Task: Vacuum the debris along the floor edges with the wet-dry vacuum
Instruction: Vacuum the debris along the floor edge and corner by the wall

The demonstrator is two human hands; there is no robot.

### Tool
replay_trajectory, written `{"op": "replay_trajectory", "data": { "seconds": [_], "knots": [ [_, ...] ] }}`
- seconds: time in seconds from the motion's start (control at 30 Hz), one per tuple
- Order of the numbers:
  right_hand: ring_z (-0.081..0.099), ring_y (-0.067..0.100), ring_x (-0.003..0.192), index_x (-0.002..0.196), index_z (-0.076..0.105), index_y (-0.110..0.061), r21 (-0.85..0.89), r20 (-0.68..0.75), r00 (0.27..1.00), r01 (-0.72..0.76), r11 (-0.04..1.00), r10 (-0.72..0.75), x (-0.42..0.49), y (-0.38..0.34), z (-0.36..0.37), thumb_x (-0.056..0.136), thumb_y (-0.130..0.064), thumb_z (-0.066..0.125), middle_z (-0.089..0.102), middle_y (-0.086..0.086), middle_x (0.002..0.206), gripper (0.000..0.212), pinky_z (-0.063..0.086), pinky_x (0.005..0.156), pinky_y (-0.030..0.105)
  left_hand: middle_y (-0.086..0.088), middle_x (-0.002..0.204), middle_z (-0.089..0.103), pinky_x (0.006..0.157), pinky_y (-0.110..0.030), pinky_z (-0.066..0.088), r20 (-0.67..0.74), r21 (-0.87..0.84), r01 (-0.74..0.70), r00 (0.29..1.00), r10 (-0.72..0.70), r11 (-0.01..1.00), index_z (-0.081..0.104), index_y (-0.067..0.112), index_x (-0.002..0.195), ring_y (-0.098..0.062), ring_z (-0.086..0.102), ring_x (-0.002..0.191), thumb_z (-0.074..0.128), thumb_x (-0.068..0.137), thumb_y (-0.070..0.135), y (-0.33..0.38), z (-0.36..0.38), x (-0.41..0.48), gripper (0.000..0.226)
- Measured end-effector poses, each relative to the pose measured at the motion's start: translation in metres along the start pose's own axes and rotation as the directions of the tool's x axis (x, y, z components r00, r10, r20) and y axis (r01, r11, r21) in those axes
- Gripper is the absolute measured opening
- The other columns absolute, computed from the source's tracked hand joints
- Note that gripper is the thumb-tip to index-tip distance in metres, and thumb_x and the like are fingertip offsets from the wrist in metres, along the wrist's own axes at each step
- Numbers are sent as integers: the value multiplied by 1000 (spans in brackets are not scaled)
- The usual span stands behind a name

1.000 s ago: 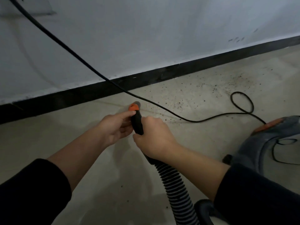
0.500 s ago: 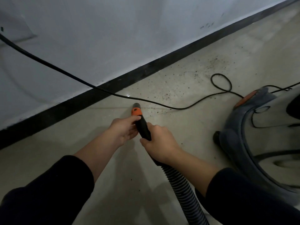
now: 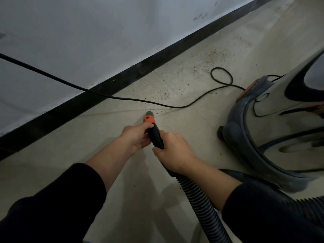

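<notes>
Both hands, the left hand (image 3: 138,137) and right hand (image 3: 172,155), hold the vacuum nozzle (image 3: 154,132). Its tip sits beside brown debris (image 3: 198,67) scattered near the black baseboard (image 3: 122,81). Most still needs vacuuming.

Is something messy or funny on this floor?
Yes. Dark crumbs of debris lie scattered on the floor beside the black baseboard. A black cord snakes across them, just ahead of the nozzle, and curls into a loop beside the vacuum.
</notes>
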State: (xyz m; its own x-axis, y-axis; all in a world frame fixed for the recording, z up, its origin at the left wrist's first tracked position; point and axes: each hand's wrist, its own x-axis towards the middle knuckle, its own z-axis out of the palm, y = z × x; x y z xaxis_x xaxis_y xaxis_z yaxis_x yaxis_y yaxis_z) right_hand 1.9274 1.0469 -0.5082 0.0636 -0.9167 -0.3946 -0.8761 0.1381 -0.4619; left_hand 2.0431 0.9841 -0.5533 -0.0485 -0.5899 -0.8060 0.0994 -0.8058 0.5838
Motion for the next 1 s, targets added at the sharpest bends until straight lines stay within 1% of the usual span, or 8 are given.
{"op": "replay_trajectory", "data": {
  "seconds": [0.13, 0.27, 0.53, 0.7, 0.8, 0.9, 0.93, 1.0],
  "knots": [
    [55, 27, 76, 93, 47, -13, -22, -8, 1000, -8, 1000, 8, -2, 4, -4, 88, -23, 56, 57, 8, 86, 15, 41, 60, 32, -15, 89, 68, 57, -24, 50, 12, 8, -7, 1000, 7, 1000, 61, -2, 103, -20, 67, 78, 67, 90, 16, -1, 6, -2, 23],
    [58, 28, 78, 99, 50, -11, -16, -6, 999, -37, 999, 37, -3, 4, -7, 88, -22, 55, 59, 10, 89, 16, 44, 62, 33, -15, 88, 69, 59, -25, 52, 14, 10, -12, 1000, 12, 1000, 63, -1, 97, -21, 68, 78, 68, 90, 15, 0, 11, -3, 18],
    [60, 29, 84, 101, 52, -10, 13, -22, 994, -110, 994, 110, -4, 6, -16, 88, -21, 54, 61, 10, 94, 18, 49, 68, 36, -19, 97, 70, 61, -26, 52, 19, 7, -34, 999, 34, 999, 64, -5, 109, -23, 69, 81, 71, 87, 20, -2, 28, 4, 34],
    [60, 31, 85, 100, 52, -9, 32, -33, 990, -139, 990, 140, -6, 9, -18, 88, -21, 53, 62, 11, 94, 17, 50, 69, 37, -16, 86, 70, 61, -27, 53, 34, -3, -35, 999, 35, 999, 64, -4, 109, -22, 69, 74, 73, 86, 21, -6, 35, 10, 35],
    [57, 30, 81, 92, 46, -12, 36, -40, 988, -150, 988, 152, -8, 8, -21, 88, -18, 51, 57, 9, 88, 9, 44, 63, 34, -12, 74, 67, 59, -25, 51, 40, -1, -36, 999, 36, 999, 65, -4, 106, -15, 66, 59, 73, 85, 21, -7, 39, 10, 34],
    [52, 26, 76, 88, 41, -14, 28, -40, 984, -171, 985, 172, -10, 8, -24, 88, -16, 50, 52, 7, 84, 9, 39, 61, 31, -7, 63, 65, 57, -24, 50, 54, -1, -31, 998, 31, 1000, 64, -4, 101, -12, 63, 51, 73, 85, 22, -8, 44, 9, 31],
    [51, 26, 76, 88, 40, -14, 29, -43, 983, -179, 983, 180, -10, 7, -25, 88, -16, 50, 51, 6, 85, 10, 38, 61, 32, -7, 65, 66, 57, -24, 51, 59, -3, -35, 998, 35, 999, 64, -3, 101, -12, 64, 53, 74, 85, 22, -9, 45, 9, 31],
    [49, 25, 77, 88, 40, -14, 32, -47, 979, -195, 980, 197, -10, 7, -27, 89, -16, 50, 49, 6, 85, 11, 37, 62, 31, -11, 77, 69, 59, -25, 52, 66, -9, -43, 997, 44, 999, 65, -3, 104, -17, 67, 66, 74, 85, 22, -9, 48, 9, 33]
  ]
}}
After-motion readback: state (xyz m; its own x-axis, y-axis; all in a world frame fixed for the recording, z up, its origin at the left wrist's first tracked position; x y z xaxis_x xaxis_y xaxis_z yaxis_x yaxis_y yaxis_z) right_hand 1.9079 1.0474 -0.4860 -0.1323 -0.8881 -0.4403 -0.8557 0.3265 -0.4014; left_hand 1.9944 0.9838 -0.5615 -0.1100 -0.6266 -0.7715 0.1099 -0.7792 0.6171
